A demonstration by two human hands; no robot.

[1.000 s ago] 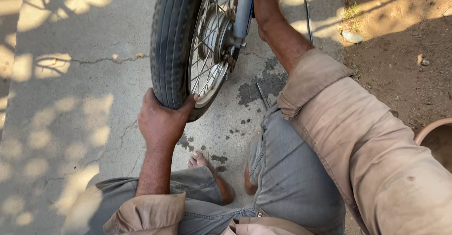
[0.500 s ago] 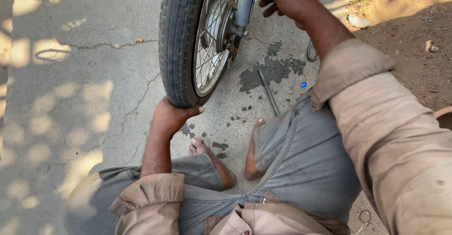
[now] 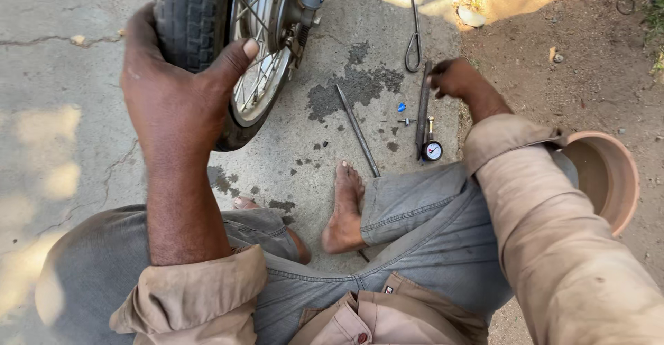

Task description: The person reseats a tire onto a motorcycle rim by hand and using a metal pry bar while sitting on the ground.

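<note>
Two hands — left gripping tyre, right closed on gauge tool — iron rod between.

You are looking down at an outdoor floor of grey concrete, cracked in thin lines across the upper left of the frame and again at lower left. Soft patches of sunlight dapple the left edge; most of the ground lies in shade. Dark oily stains spread over the concrete at upper centre, with smaller spots below them. At the right, the concrete gives way to bare brown dirt scattered with small stones. A brighter strip of sunlight falls across the dirt at the upper right, beside a little grass in the corner.
</note>
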